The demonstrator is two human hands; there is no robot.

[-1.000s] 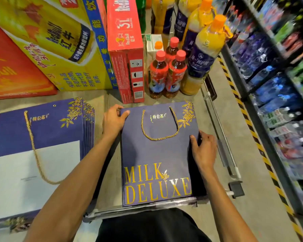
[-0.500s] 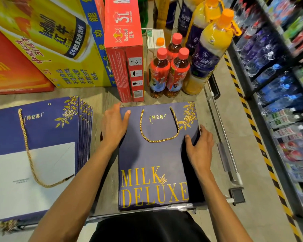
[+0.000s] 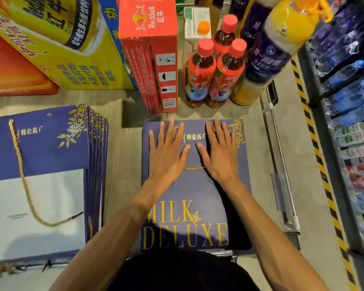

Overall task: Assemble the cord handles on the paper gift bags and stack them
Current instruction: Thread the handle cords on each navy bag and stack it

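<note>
Both hands are down flat on the blue gift bag (image 3: 189, 192), which lies face up at the centre of the frame, its "MILK DELUXE" lettering toward the bottom edge. The left hand (image 3: 166, 152) and right hand (image 3: 221, 152) sit side by side on the bag's upper half, fingers straight and spread, pressing and gripping nothing. The gold cord handle (image 3: 194, 168) peeks out between the wrists. At centre left lies a pile of bags (image 3: 51, 148) with a loose cord (image 3: 23, 175) across it. Above the bag stand a red box (image 3: 153, 59) and red-capped bottles (image 3: 200, 72).
</note>
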